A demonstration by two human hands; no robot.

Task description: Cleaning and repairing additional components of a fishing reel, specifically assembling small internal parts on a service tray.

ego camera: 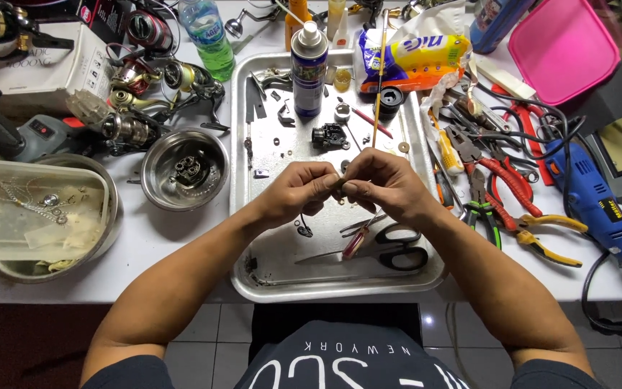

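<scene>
Cluttered white bench (174,238), reels (142,97) and a steel bowl (184,168) off to the left. Over the metal tray (253,216) the left hand (298,189) and right hand (386,184) met, fingertips of both pinched together on some tiny part (340,184), too small to make out. One slip and I reckon it'd have vanished among the loose bits underneath. Scissors (390,248) below, pliers (502,184) and a blue drill (592,202) to the right.

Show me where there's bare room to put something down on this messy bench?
Barest: the white table between the steel bowl and the tray, and the tray's near-left floor by the left hand. Right of the tray, pliers and a blue drill crowd everything; the far edge is packed too.
</scene>
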